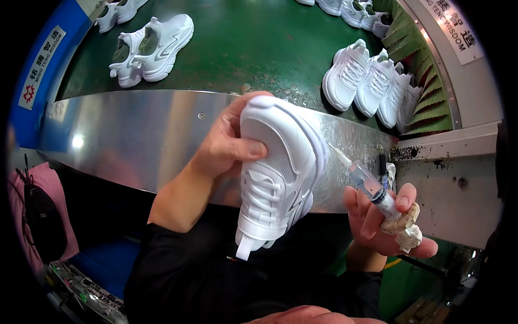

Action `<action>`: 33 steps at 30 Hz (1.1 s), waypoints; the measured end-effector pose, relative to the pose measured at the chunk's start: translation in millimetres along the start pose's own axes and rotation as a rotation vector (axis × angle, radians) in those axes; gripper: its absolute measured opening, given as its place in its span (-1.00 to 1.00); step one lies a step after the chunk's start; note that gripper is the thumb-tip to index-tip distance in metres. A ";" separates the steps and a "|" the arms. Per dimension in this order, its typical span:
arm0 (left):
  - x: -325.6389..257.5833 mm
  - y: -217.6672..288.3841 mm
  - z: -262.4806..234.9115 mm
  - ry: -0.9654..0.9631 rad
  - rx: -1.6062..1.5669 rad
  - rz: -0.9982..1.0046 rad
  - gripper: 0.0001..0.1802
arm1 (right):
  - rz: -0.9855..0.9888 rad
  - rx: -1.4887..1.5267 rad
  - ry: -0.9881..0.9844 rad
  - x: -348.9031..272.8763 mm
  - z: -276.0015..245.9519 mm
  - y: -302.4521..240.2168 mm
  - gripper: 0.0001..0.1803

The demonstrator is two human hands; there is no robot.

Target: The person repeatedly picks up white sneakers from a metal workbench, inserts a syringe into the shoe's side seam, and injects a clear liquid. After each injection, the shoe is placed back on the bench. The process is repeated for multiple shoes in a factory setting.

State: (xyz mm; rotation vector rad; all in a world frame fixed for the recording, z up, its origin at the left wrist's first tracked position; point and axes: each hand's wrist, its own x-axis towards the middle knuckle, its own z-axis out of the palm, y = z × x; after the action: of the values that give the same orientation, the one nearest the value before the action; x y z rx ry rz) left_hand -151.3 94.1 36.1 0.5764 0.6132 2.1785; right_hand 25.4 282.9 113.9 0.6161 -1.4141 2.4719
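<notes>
A white lace-up sneaker [272, 167] is held up in front of me, toe pointing away and its heel loop toward me. My left hand [229, 141] grips it by the toe, the thumb lying on the mesh upper. To the right, my right hand [377, 216] is closed round a clear syringe [364, 179] with a thin needle tip. That tip points at the side of the sole and looks just apart from it. A lumpy off-white wad [406, 229] sits at the plunger end, by my fingers.
Beyond a metal ledge [129, 140] lies a green surface [243, 43] with a sneaker pair [151, 48] at left. A row of white sneakers [367, 81] stands at right beside green flaps [431, 102]. A dark pen-like tool [383, 168] lies near the ledge's right end. A pink cloth [48, 200] hangs at left.
</notes>
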 end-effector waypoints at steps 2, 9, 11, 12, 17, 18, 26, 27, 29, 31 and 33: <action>0.9 2.2 -5.4 -0.105 0.012 0.011 -0.21 | 0.024 0.039 0.000 10.9 4.3 2.5 -0.13; -4.7 3.7 11.4 -0.028 0.038 -0.005 -0.21 | 0.105 0.005 -0.024 30.1 13.9 3.3 -0.22; -5.1 6.0 11.4 -0.059 0.061 -0.013 -0.21 | 0.131 -0.029 -0.041 31.8 14.1 1.2 -0.26; -5.4 6.7 11.7 -0.056 0.074 -0.010 -0.21 | 0.135 -0.037 -0.044 32.2 14.9 1.3 -0.26; -6.7 8.8 14.6 -0.062 0.123 0.005 -0.22 | 0.106 -0.028 -0.018 34.0 20.4 4.5 -0.20; -7.2 10.2 15.8 -0.059 0.125 0.002 -0.21 | 0.107 -0.029 -0.014 34.4 21.6 4.3 -0.19; -9.3 12.2 16.8 -0.042 0.133 0.005 -0.20 | 0.155 -0.052 -0.003 38.5 26.6 1.1 -0.19; -9.8 12.6 16.8 -0.037 0.137 0.005 -0.20 | 0.170 -0.066 0.001 39.3 27.6 0.4 -0.21; -9.8 12.3 16.1 -0.031 0.137 0.004 -0.19 | 0.218 -0.118 0.007 40.0 28.4 -3.0 -0.27; -9.7 13.2 16.3 -0.018 0.139 -0.005 -0.18 | 0.239 -0.131 0.005 38.5 26.2 -4.9 -0.30; -9.1 13.9 16.7 -0.003 0.144 -0.013 -0.18 | 0.241 -0.126 0.005 36.5 24.6 -6.0 -0.30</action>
State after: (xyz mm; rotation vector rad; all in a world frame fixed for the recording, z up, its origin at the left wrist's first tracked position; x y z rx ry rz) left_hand -144.0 82.9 55.6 0.6491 0.7742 2.1324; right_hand 1.4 264.4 146.4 0.4355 -1.7171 2.5315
